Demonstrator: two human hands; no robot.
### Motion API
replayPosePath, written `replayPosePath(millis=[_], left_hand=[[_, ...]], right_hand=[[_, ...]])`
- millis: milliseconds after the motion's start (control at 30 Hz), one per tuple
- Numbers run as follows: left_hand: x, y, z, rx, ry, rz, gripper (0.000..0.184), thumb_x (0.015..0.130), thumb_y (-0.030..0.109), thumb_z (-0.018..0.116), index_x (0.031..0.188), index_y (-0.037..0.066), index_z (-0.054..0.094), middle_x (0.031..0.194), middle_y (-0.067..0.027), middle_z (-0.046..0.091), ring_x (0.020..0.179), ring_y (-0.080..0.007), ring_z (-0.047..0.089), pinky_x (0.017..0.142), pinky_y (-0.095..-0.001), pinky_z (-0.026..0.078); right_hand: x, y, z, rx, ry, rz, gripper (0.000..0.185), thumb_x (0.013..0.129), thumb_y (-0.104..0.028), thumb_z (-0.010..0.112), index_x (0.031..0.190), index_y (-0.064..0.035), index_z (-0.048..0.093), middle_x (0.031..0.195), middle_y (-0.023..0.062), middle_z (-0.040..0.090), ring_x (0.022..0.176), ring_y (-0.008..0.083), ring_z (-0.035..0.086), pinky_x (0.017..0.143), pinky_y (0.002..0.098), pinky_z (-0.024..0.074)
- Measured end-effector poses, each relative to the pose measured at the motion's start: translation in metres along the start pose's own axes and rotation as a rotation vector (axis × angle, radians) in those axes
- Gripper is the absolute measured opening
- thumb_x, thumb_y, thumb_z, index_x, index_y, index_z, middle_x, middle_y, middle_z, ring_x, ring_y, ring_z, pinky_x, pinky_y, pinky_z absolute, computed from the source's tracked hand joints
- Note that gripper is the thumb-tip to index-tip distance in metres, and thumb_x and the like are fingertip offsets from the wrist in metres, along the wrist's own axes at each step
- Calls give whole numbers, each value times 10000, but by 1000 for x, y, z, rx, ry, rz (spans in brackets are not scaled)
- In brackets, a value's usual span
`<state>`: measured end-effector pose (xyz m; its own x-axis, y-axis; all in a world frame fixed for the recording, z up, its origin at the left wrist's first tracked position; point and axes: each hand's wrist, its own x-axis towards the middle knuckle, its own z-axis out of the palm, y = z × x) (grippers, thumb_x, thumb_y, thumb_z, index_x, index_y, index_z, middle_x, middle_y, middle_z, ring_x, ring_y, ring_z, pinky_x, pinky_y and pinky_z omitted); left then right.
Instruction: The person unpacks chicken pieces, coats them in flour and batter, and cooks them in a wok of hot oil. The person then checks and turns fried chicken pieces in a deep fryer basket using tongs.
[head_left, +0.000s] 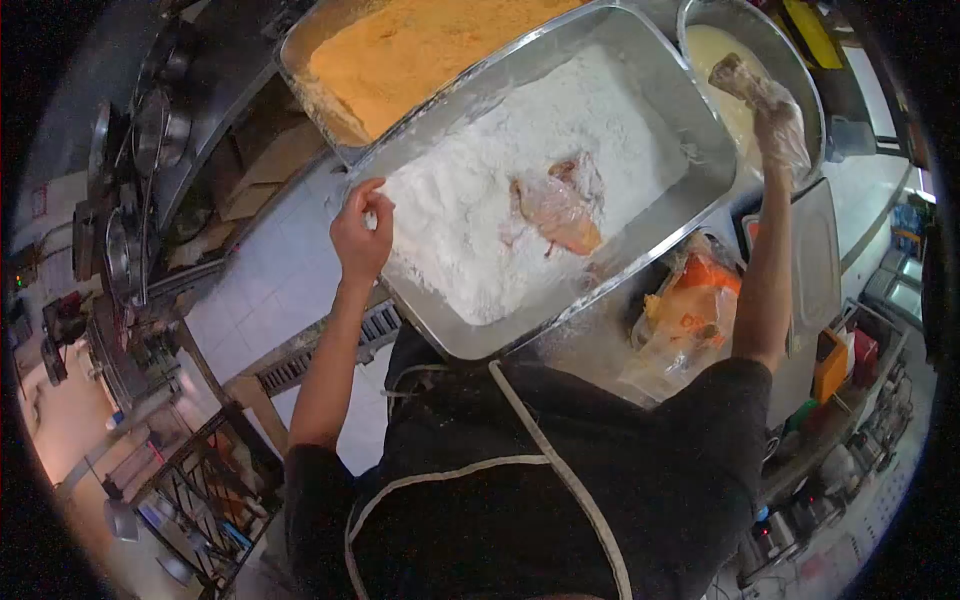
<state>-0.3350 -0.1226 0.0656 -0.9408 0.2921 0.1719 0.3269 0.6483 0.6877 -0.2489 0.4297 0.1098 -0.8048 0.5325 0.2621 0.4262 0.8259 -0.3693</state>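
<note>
My right hand (778,125), in a clear plastic glove, reaches over a metal basin (815,110) of pale yellow liquid batter (712,48). Its fingers look closed and have a brownish, coated look; what they hold, if anything, I cannot make out. My bare left hand (362,235) is by the left rim of a deep metal tray (700,165), fingers loosely curled with a gap at the thumb, holding nothing visible. White flour (450,220) fills much of that tray. A raw piece of meat (560,210), partly dusted, lies on the flour.
Behind the flour tray stands another metal tray of orange crumbs (400,60). A plastic bag (690,305) with orange print lies below the tray at right, near a grey lid (818,260). Pans (160,130) hang at far left, above a tiled floor (250,280).
</note>
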Motion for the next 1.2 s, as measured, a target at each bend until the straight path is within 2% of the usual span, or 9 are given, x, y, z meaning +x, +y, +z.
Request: replayPosePath(millis=[67, 300, 533, 633, 733, 800, 1033, 1100, 1200], left_hand=[[0, -2, 0, -21, 1, 4, 212, 781, 77, 563, 991, 53, 582, 717, -52, 625, 641, -137, 601, 615, -250, 460], [-5, -4, -4, -93, 12, 39, 213, 759, 74, 559, 971, 80, 578, 700, -40, 621, 629, -164, 605, 601, -284, 462], [-7, -4, -17, -109, 88, 46, 254, 740, 104, 572, 994, 103, 559, 706, -40, 616, 650, -191, 613, 592, -318, 471], [-7, -9, -16, -177, 147, 78, 223, 744, 99, 569, 967, 95, 562, 696, -42, 616, 639, -187, 616, 564, -319, 472], [-7, -10, -17, -229, 193, 80, 197, 745, 101, 569, 941, 91, 565, 685, -42, 616, 611, -187, 619, 554, -317, 474], [-7, -12, -17, -251, 181, 74, 198, 745, 106, 570, 943, 93, 567, 686, -43, 617, 618, -185, 620, 557, -317, 474], [-10, -15, -22, -297, 128, 35, 205, 747, 126, 564, 951, 107, 572, 685, -40, 619, 647, -180, 622, 572, -321, 478], [-12, -16, -20, -302, 131, 29, 207, 751, 141, 556, 954, 108, 574, 699, -45, 625, 649, -194, 622, 576, -327, 480], [-11, -26, -9, -281, 107, 41, 246, 749, 159, 549, 987, 105, 579, 714, -72, 629, 662, -233, 621, 590, -357, 484]], right_hand=[[-16, -33, -22, -139, 24, -520, 241, 841, -157, 466, 985, -49, 626, 1005, 130, 620, 886, 254, 603, 792, 299, 447], [-138, -203, 49, -139, -447, 97, 352, 693, -337, 639, 898, -54, 600, 849, 172, 605, 803, 347, 582, 694, 401, 467], [-131, -132, 144, -74, -424, -714, 401, 742, -302, 608, 1074, -89, 537, 927, 161, 609, 811, 336, 584, 714, 383, 461], [-138, -222, 91, 187, -934, 244, 298, 807, -211, 528, 1083, -102, 559, 941, 135, 612, 820, 274, 589, 707, 342, 464], [-145, -213, 121, -295, -938, -564, 277, 827, -210, 499, 1064, -101, 591, 954, 97, 618, 825, 221, 588, 713, 303, 466], [-161, -225, 136, 886, -1159, 11, 269, 791, -199, 539, 1029, -95, 613, 973, 77, 613, 831, 191, 579, 714, 300, 467], [-158, -249, 181, 206, -691, 37, 296, 823, -220, 539, 1067, -57, 583, 1021, 93, 586, 954, 225, 534, 851, 325, 405], [-137, -236, 163, 105, -763, -804, 341, 874, -283, 462, 1130, -78, 555, 1201, 87, 521, 1129, 204, 449, 940, 297, 347], [-120, -152, 214, 353, -784, -344, 444, 830, -257, 543, 1221, -58, 473, 1146, 131, 525, 1037, 210, 488, 925, 318, 351]])
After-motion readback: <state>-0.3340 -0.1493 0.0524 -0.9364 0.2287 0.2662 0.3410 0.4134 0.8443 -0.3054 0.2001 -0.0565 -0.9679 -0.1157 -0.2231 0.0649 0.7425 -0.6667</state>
